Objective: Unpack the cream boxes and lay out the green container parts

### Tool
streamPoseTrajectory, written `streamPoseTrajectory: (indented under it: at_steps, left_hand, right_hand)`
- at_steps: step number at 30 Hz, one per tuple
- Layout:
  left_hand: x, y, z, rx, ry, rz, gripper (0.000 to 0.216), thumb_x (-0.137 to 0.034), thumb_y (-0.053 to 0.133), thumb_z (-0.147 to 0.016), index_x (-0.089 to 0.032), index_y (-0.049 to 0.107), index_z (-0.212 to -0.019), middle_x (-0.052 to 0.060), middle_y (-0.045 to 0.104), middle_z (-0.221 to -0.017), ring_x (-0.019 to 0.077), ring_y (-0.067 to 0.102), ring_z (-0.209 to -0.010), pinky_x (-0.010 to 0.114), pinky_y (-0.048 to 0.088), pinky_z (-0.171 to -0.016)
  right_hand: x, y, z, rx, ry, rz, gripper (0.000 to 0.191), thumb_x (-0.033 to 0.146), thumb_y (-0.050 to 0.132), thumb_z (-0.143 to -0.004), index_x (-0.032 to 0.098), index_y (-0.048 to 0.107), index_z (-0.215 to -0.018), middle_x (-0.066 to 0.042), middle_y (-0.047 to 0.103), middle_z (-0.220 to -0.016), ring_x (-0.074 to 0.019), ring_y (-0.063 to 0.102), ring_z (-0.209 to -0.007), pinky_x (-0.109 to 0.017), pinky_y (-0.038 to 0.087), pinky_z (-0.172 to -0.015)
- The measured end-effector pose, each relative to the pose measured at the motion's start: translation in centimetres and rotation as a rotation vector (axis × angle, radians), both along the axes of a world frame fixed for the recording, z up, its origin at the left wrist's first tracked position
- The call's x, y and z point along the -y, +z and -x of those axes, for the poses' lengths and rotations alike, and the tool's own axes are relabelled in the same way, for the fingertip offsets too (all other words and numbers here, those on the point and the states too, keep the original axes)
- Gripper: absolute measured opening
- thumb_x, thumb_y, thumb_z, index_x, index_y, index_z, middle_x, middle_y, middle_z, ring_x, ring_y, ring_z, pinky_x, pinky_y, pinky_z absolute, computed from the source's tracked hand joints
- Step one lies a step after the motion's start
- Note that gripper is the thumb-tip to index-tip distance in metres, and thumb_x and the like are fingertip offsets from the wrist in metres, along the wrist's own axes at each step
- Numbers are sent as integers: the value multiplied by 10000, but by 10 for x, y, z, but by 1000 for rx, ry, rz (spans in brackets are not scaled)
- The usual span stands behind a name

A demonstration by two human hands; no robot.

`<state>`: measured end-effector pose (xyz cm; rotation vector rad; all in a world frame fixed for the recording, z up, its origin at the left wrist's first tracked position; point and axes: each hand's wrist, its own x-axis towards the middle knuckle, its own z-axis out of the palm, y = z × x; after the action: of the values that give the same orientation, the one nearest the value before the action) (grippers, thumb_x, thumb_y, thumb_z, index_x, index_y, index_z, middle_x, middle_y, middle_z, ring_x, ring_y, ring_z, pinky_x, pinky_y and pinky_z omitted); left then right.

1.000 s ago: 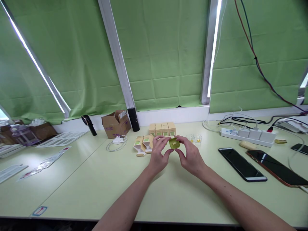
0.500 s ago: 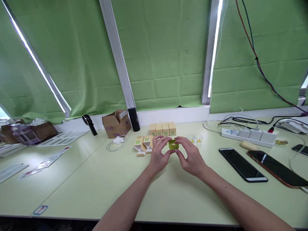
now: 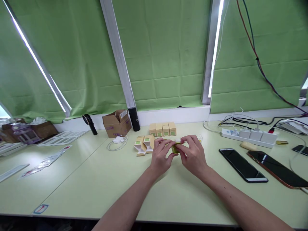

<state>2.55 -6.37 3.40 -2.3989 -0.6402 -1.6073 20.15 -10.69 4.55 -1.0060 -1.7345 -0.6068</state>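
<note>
Both hands grip one small green object (image 3: 175,149) above the table (image 3: 96,179): left hand (image 3: 161,157) closed on its left side, right hand (image 3: 192,155) on its right, near the small boxes (image 3: 162,129).

A small green object (image 3: 175,148) is largely hidden between the hands, its shape left unclear. Just behind the hands, tiny clear cups (image 3: 199,138) are mostly covered. Labels on the tan boxes (image 3: 162,129) beyond cannot be read.
</note>
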Motion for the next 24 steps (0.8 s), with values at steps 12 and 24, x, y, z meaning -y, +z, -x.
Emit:
streamPoseTrajectory:
  at_steps: [12,24]
  left_hand:
    - [1,0,-1,-11,1,-7,368,-196,739,-884,-233,678,-1245,89,720,-1116,260,558,-1008,420,553,-848]
    - [1,2,-2,-14,29,33,368,-207,719,-896,-246,686,-1260,96,729,-1125,273,589,-1013,448,562,-853]
  right_hand:
    - [-1,0,3,22,-45,12,185,49,601,-892,198,681,-815,-55,576,-830,-216,491,-865,-354,383,-734]
    - [1,0,4,106,-100,-15,190,48,565,-901,202,636,-818,-62,564,-814,-231,456,-854,-369,362,-764]
